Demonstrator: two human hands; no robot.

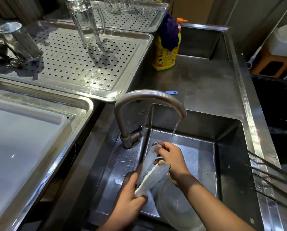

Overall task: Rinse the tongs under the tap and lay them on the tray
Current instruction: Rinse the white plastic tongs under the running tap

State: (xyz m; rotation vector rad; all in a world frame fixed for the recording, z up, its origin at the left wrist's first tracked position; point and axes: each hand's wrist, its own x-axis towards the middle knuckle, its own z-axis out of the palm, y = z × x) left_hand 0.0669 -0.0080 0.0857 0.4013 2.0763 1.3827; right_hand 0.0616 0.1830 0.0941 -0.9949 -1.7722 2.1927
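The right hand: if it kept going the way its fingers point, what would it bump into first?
Probably the sink wall below the tap; the right hand points up-left past the tongs. Depth is unclear.

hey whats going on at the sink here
A person is rinsing a pair of tongs over the sink while the tap runs. The left hand grips the hinge end, and the right hand rubs the tip ends just below the stream. The perforated tray beyond the tap holds only upturned glasses, so the tongs are not laid there yet.
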